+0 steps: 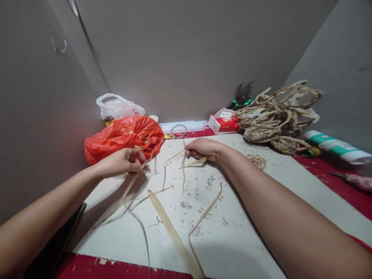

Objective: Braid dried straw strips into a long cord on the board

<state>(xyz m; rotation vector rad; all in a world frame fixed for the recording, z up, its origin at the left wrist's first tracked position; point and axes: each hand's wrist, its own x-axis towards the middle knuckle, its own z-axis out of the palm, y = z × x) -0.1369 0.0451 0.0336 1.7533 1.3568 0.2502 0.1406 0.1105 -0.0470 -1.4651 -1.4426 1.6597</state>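
My left hand (132,161) is closed in a pinch on thin dried straw strips (129,188), just in front of a red plastic bag (122,137). Their long ends trail down over the white board (238,240). Across from it, my right hand (205,149) has its fingertips pressed together on other straw strips (183,170), which hang down and to the left. Between my forearms lie a broad flat straw strip (171,226) and a thin bent strip (203,217). Small straw scraps dot the board.
A white plastic bag (122,106) sits behind the red one. At the back are clear sticks (184,126), a red tissue pack (226,123) and green-handled pliers (243,101). To the right are bundled braided straw rope (270,120), a coil (256,161) and a green-and-white roll (338,146).
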